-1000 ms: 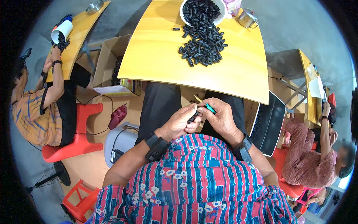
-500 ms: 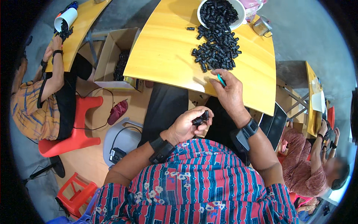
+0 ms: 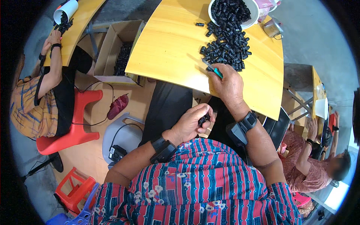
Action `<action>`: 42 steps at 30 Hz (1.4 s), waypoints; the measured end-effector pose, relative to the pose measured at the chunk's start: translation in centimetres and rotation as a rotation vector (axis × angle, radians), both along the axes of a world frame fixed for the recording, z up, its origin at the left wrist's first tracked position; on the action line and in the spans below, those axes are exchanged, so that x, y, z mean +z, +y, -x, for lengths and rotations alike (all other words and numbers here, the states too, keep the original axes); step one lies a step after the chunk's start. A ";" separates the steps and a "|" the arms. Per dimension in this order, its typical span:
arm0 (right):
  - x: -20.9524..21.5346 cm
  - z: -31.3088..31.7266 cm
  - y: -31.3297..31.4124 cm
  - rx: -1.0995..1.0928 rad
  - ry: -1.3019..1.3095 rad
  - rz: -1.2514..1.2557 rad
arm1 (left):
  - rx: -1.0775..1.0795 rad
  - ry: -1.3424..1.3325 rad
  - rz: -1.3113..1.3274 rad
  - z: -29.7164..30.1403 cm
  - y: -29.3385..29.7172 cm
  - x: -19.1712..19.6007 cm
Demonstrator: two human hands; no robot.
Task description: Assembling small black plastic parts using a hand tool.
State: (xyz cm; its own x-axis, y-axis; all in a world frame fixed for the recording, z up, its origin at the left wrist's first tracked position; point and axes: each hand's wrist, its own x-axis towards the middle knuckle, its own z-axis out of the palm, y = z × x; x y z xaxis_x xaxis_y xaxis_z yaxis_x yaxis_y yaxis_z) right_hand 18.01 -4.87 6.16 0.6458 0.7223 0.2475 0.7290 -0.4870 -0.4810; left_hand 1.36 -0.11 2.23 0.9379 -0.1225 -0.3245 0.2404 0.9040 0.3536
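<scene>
My left hand (image 3: 194,120) is closed around a small black plastic part (image 3: 203,119), held low over my lap. Stretched out over the yellow table (image 3: 168,48), my right hand (image 3: 227,82) grips a green-handled blade (image 3: 212,68) whose tip points at a pile of small black parts (image 3: 227,47). That pile spills out of a white bowl (image 3: 253,15) at the table's far side. One stray black part (image 3: 200,24) lies to the left of the bowl.
A cardboard box (image 3: 116,52) holding black parts stands on the floor left of the table. A person on a red stool (image 3: 73,123) works at another yellow table at far left. Another person sits at right. A metal cup (image 3: 273,27) stands near the bowl.
My right hand has left my lap and reached up onto the table with the green-handled blade, arriving at the pile's edge. My left hand stays low, holding the black part.
</scene>
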 end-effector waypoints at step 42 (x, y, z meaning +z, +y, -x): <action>-0.5 5.3 -6.0 0.048 0.643 -0.354 | 0.161 -0.133 -0.487 -0.2 1.5 -0.8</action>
